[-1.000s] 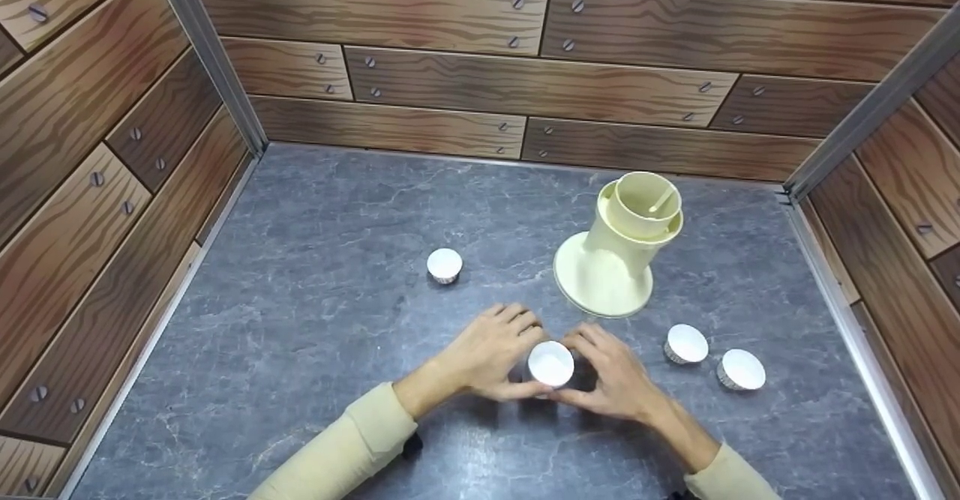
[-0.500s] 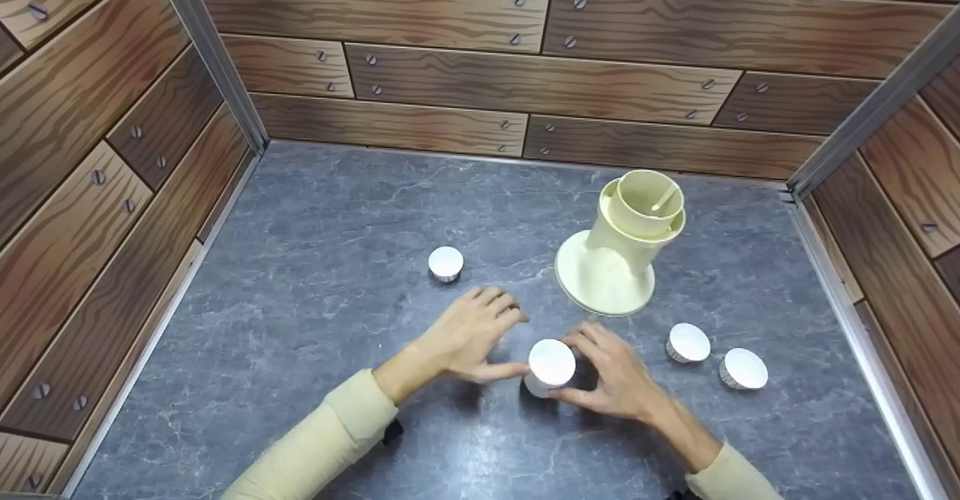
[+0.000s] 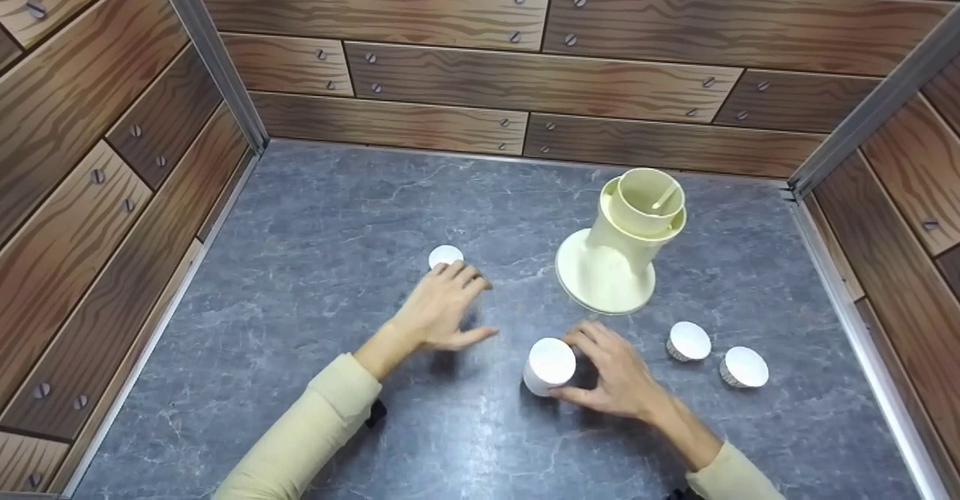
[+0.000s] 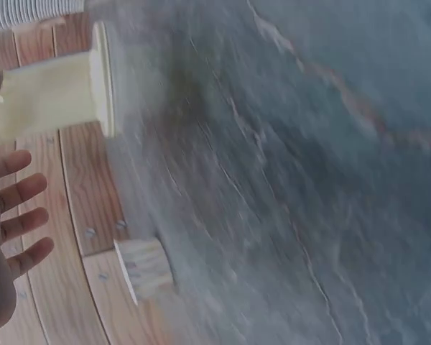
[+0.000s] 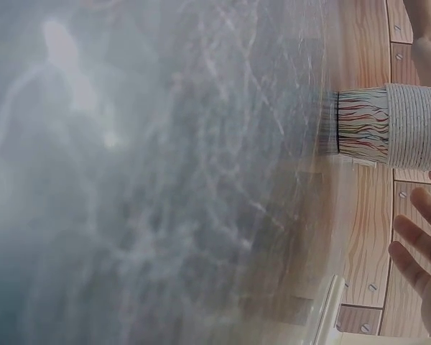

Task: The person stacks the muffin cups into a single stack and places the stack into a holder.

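A stack of white paper baking cups [image 3: 550,366] stands upright on the table; the right wrist view shows many nested rims on the stack [image 5: 416,126] and a wavy-line pattern on the lowest cup. My right hand [image 3: 609,371] holds it from the right, thumb in front and fingers behind. A single baking cup [image 3: 445,255] sits farther back and left. Over its near side reaches my left hand [image 3: 439,306], fingers extended and thumb spread, partly hiding that cup. In the left wrist view this cup [image 4: 145,269] is apart from the fingers [image 4: 30,221].
Behind the stack stands a pale yellow holder [image 3: 619,249] with a wide round base and a cylinder inside its top. Two more baking cups [image 3: 688,341] [image 3: 744,367] sit to the right. Wood-patterned walls [image 3: 420,80] bound the grey table [image 3: 337,208] at back and sides.
My left hand has let go of the stack and moved left and back to the single cup. My right hand stays at the stack.
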`<state>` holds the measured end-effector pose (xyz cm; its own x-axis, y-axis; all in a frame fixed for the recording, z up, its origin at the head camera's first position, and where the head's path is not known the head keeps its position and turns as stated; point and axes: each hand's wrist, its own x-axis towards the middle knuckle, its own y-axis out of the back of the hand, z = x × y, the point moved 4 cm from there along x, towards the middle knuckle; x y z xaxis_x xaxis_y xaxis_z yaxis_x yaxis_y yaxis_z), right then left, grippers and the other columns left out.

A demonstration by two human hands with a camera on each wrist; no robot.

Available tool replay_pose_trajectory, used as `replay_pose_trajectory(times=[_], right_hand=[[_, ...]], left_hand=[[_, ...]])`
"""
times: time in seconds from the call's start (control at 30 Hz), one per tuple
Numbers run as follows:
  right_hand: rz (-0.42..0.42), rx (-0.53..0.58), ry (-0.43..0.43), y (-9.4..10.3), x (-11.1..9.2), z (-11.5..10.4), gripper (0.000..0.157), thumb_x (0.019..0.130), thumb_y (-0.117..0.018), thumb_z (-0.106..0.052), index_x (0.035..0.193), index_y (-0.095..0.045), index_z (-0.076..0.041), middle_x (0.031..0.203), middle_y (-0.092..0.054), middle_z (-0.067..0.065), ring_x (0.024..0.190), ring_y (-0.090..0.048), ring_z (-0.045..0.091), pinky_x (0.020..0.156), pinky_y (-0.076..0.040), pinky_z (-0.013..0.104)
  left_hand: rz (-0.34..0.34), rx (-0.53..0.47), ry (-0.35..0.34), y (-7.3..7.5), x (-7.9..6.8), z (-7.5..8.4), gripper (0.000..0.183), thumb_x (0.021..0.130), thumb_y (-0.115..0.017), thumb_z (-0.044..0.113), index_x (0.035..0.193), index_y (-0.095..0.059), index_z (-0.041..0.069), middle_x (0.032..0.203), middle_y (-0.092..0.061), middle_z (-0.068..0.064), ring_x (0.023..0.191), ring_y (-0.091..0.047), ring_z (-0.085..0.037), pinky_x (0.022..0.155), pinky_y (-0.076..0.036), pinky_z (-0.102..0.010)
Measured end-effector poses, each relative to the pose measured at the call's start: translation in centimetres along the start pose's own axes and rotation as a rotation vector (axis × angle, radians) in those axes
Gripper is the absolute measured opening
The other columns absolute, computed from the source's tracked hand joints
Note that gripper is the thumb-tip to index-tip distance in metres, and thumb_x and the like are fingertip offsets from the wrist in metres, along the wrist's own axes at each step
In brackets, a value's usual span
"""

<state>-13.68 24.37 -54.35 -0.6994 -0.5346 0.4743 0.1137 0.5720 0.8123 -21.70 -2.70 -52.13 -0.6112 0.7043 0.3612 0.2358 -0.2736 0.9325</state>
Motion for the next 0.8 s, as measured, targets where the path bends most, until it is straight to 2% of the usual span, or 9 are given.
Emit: replay_pose_trajectory(times=[0.17,0.37,0.63,0.8], right_hand=[[0.001,-0.009,0.004,0.1,0.1,0.0,0.063,0.075,-0.087,-0.063,0.115,-0.071,-0.017,0.109,-0.068,-0.005,0.100,-0.062,0.012,0.085,-0.057,0.037],[-0.007,-0.013,-0.003,0.1,0.0,0.1,0.065,0.075,-0.086,-0.064,0.117,-0.072,-0.017,0.110,-0.068,-0.005,0.102,-0.063,0.012,0.087,-0.058,0.037],[0.000,0.001,0.004,0.1,0.0,0.0,0.062,0.076,-0.086,-0.064,0.115,-0.072,-0.018,0.108,-0.068,-0.004,0.101,-0.063,0.012,0.085,-0.057,0.036],[0.000,-0.011,0.006,0.1,0.0,0.0,0.063,0.075,-0.087,-0.063,0.116,-0.072,-0.018,0.109,-0.068,-0.004,0.101,-0.063,0.012,0.085,-0.057,0.037]], left_hand=[[0.022,0.017,0.064,-0.2,-0.1,-1.8,0.065,0.088,-0.067,0.069,0.124,-0.066,0.015,0.119,-0.068,-0.006,0.115,-0.061,-0.027,0.100,-0.053,-0.046],[0.021,0.027,0.133,-0.4,-0.4,-3.6,0.066,0.089,-0.066,0.069,0.124,-0.066,0.013,0.122,-0.069,-0.009,0.115,-0.062,-0.030,0.096,-0.053,-0.048],[-0.022,0.014,0.226,-0.8,-0.7,-5.4,0.073,0.089,-0.066,0.069,0.129,-0.065,0.008,0.124,-0.067,-0.014,0.117,-0.061,-0.034,0.098,-0.052,-0.052],[-0.012,0.067,0.269,-1.0,-0.4,-6.3,0.075,0.089,-0.066,0.070,0.128,-0.064,0.006,0.120,-0.066,-0.014,0.112,-0.060,-0.033,0.094,-0.051,-0.050]])
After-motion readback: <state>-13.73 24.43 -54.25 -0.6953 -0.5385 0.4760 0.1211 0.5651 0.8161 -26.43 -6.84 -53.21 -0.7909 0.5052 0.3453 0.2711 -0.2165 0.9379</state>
